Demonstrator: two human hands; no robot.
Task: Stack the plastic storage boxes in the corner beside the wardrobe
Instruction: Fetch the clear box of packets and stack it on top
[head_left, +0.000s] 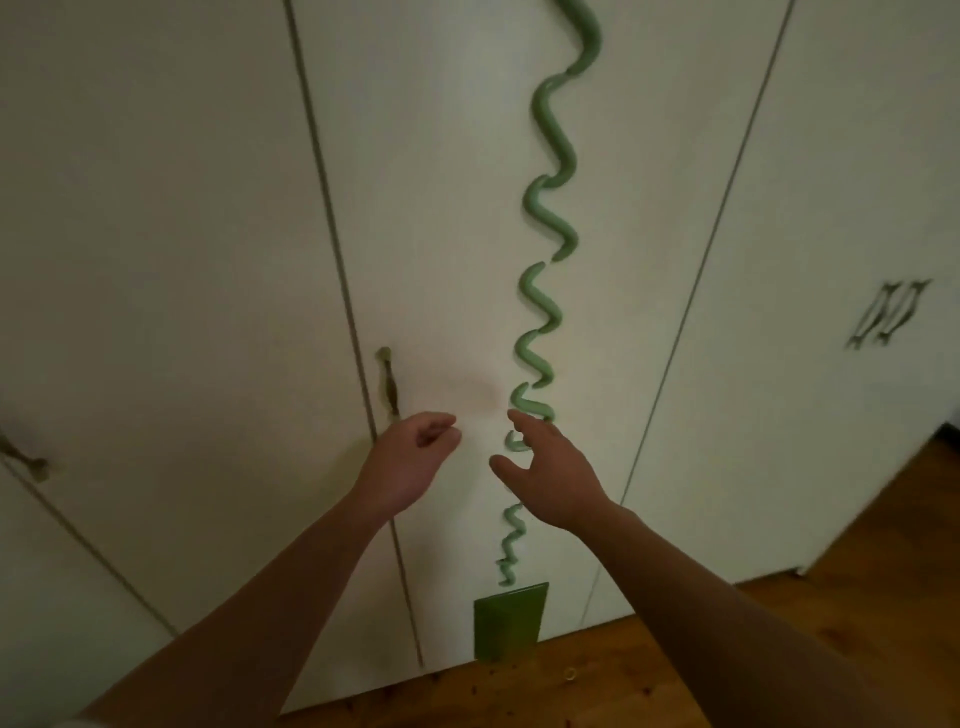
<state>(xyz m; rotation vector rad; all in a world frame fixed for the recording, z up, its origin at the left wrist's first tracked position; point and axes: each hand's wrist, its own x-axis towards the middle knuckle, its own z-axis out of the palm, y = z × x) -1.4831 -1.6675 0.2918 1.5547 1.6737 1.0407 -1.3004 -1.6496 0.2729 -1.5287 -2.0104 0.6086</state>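
Note:
No plastic storage box is in view. I face a white wardrobe (208, 234) with several tall doors. My left hand (408, 460) is raised in front of a door, fingers loosely curled, holding nothing, just right of a small metal door handle (388, 382). My right hand (548, 475) is beside it with fingers spread, empty, in front of a wavy green decoration (545, 208) that runs down the door to a green rectangle (509, 621) at the bottom.
Wooden floor (779, 623) shows at the lower right and along the wardrobe's base. A pair of metal handles (888, 312) sits on the right doors, and another handle (23, 457) at the far left. A small ring-like object (570, 674) lies on the floor.

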